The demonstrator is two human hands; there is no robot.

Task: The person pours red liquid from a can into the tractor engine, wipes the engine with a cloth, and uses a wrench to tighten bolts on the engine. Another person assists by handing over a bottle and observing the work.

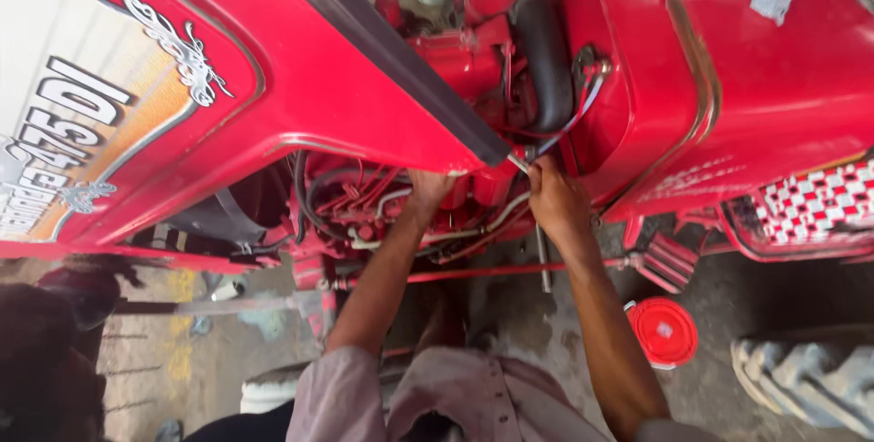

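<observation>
The right hand closes around a thin, stiff steel tool just below the tip of the raised red sheet-metal hood; it looks light, hard and likely greasy, best gripped low on its shank. The left hand reaches under that hood into the red engine block with its thin pipes; its fingers are hidden, so I cannot tell its grip. Room is tight: the hood's dark edge lies above, the black rubber hose just beyond it.

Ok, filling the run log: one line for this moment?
left hand: inside red engine bay, among pipes | right hand: gripping thin metal tool | red lid: on floor
</observation>
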